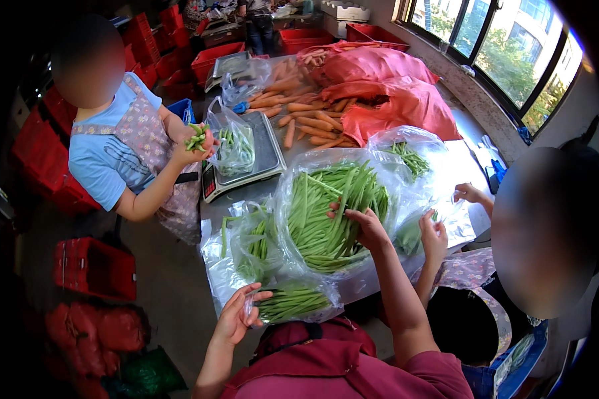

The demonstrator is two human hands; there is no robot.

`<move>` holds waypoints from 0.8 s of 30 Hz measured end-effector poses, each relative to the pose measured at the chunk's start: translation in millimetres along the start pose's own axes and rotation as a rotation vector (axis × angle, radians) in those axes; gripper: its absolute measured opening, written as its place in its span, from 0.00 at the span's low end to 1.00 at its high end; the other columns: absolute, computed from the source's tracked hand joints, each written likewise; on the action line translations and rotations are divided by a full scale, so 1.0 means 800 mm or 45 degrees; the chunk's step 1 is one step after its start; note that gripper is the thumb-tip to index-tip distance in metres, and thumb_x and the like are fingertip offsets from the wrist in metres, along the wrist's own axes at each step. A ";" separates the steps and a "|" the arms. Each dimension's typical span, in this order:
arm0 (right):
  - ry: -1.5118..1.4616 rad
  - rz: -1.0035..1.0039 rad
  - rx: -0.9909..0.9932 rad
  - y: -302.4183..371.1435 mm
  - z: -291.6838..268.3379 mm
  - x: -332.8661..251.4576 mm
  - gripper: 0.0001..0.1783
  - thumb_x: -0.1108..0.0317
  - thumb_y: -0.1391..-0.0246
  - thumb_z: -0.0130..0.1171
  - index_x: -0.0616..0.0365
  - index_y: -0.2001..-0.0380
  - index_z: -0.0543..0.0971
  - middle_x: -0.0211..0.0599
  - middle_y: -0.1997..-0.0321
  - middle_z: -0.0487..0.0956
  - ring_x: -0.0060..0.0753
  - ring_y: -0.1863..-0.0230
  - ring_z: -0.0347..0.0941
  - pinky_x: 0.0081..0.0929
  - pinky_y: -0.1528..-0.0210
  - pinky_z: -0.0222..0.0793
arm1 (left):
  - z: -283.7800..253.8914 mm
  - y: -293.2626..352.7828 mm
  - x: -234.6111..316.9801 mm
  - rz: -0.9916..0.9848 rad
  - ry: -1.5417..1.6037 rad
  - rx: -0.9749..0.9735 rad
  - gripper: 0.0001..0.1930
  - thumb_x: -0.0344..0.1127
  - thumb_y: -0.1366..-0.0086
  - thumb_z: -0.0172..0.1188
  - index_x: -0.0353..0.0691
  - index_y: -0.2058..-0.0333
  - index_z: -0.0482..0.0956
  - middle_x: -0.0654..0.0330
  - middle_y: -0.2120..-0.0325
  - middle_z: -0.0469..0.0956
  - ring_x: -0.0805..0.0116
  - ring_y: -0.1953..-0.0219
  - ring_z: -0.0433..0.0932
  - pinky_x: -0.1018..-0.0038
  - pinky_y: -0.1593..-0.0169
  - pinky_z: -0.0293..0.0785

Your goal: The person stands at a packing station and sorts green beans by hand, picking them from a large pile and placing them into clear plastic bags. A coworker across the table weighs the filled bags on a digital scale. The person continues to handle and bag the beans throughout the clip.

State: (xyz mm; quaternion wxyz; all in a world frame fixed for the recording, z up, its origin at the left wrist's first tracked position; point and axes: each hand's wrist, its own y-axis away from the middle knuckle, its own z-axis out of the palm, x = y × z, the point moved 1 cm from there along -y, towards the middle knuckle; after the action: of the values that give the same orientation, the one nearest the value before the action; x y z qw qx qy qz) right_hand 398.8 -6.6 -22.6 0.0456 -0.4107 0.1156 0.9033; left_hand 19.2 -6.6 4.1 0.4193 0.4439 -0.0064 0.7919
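A large clear plastic bag (283, 229) full of long green beans (313, 229) stands open in the middle of the table. My right hand (366, 225) reaches into it, fingers curled around a few beans at the top of the heap. At the table's near edge lies a smaller clear plastic bag (329, 292) with green beans inside. My left hand (236, 316) pinches this bag's mouth at its left end, thumb and fingers around the plastic. Another small bag of beans (256, 246) sits left of the large one.
Across the left side, a co-worker holds beans (196, 137) beside a scale (266, 159) bearing a bagged portion. Another co-worker at right handles a bag (409, 233). Carrots (316, 123) and red mesh sacks (379, 66) cover the far table. Red crates (96, 269) stand on the floor.
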 end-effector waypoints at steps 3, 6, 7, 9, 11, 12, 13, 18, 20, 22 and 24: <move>0.076 0.025 0.012 0.000 0.005 -0.004 0.22 0.75 0.44 0.51 0.63 0.45 0.67 0.43 0.48 0.75 0.40 0.49 0.74 0.33 0.51 0.74 | -0.002 0.001 -0.001 -0.003 -0.003 0.011 0.23 0.45 0.29 0.41 0.34 0.44 0.63 0.43 0.50 0.72 0.78 0.84 0.62 0.74 0.73 0.80; 0.354 0.034 0.047 -0.003 -0.005 -0.004 0.19 0.75 0.46 0.53 0.65 0.49 0.72 0.41 0.51 0.77 0.32 0.54 0.76 0.28 0.54 0.73 | -0.004 0.000 -0.004 -0.001 0.001 0.011 0.23 0.44 0.29 0.40 0.34 0.44 0.63 0.43 0.51 0.72 0.78 0.84 0.62 0.74 0.73 0.80; 0.464 0.011 0.045 -0.002 -0.006 -0.005 0.18 0.75 0.46 0.54 0.66 0.51 0.73 0.40 0.52 0.78 0.30 0.56 0.76 0.27 0.55 0.73 | -0.006 -0.001 -0.005 0.000 0.002 0.007 0.23 0.44 0.29 0.40 0.34 0.44 0.63 0.43 0.51 0.72 0.78 0.84 0.62 0.74 0.73 0.80; 0.682 -0.033 0.039 -0.001 -0.001 -0.010 0.15 0.74 0.47 0.55 0.67 0.55 0.76 0.37 0.55 0.80 0.25 0.60 0.76 0.24 0.57 0.72 | -0.006 -0.001 -0.006 -0.004 0.008 0.005 0.22 0.44 0.29 0.40 0.34 0.44 0.63 0.43 0.51 0.72 0.78 0.84 0.62 0.74 0.73 0.80; 0.871 -0.070 0.047 -0.001 0.004 -0.015 0.14 0.71 0.47 0.56 0.64 0.57 0.77 0.31 0.63 0.80 0.22 0.64 0.74 0.23 0.60 0.70 | -0.004 -0.002 -0.005 -0.012 0.018 0.002 0.22 0.44 0.29 0.40 0.34 0.44 0.63 0.43 0.51 0.72 0.78 0.84 0.62 0.74 0.73 0.80; 0.993 -0.087 0.051 -0.002 0.003 -0.016 0.15 0.68 0.46 0.57 0.63 0.56 0.76 0.29 0.65 0.79 0.20 0.65 0.73 0.22 0.62 0.69 | -0.004 -0.003 -0.005 -0.014 0.015 -0.002 0.22 0.44 0.28 0.40 0.34 0.44 0.63 0.44 0.51 0.72 0.78 0.84 0.62 0.74 0.73 0.80; 1.115 -0.104 0.055 -0.003 0.002 -0.016 0.16 0.66 0.46 0.57 0.61 0.55 0.76 0.26 0.68 0.78 0.18 0.66 0.72 0.22 0.63 0.68 | -0.005 -0.004 -0.006 -0.016 0.012 -0.006 0.22 0.44 0.28 0.40 0.33 0.44 0.63 0.44 0.52 0.72 0.78 0.84 0.62 0.74 0.73 0.80; 1.986 -0.248 -0.159 -0.011 0.024 -0.014 0.12 0.67 0.51 0.57 0.57 0.61 0.76 0.52 0.72 0.75 0.55 0.69 0.71 0.39 0.65 0.68 | -0.002 -0.006 -0.006 -0.024 0.005 -0.014 0.22 0.44 0.28 0.40 0.33 0.45 0.63 0.44 0.52 0.73 0.78 0.84 0.62 0.74 0.72 0.80; 2.188 -0.257 -0.117 -0.015 0.024 -0.008 0.13 0.67 0.51 0.57 0.57 0.61 0.75 0.51 0.72 0.76 0.54 0.68 0.72 0.41 0.66 0.67 | -0.004 -0.007 -0.007 -0.018 -0.009 -0.022 0.22 0.44 0.28 0.40 0.33 0.45 0.63 0.44 0.52 0.72 0.78 0.84 0.62 0.74 0.72 0.80; 2.293 -0.214 -0.025 -0.018 0.030 -0.009 0.13 0.68 0.52 0.57 0.57 0.61 0.74 0.50 0.73 0.76 0.54 0.69 0.72 0.41 0.66 0.67 | -0.005 -0.006 -0.007 -0.016 0.000 -0.019 0.22 0.44 0.28 0.40 0.33 0.45 0.63 0.44 0.52 0.72 0.78 0.84 0.62 0.74 0.72 0.80; 2.131 -0.233 -0.034 -0.014 0.035 -0.019 0.10 0.69 0.50 0.53 0.59 0.64 0.72 0.54 0.70 0.76 0.57 0.65 0.72 0.46 0.64 0.66 | -0.005 -0.003 -0.007 -0.012 0.009 -0.015 0.22 0.44 0.28 0.40 0.33 0.45 0.63 0.44 0.52 0.72 0.78 0.83 0.62 0.74 0.72 0.80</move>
State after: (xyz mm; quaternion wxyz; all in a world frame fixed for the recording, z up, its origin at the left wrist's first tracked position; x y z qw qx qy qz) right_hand 390.1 11.1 4.4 0.0129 -0.9532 0.0669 0.2947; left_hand 19.5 -7.1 -3.6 0.4256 0.4385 -0.0076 0.7915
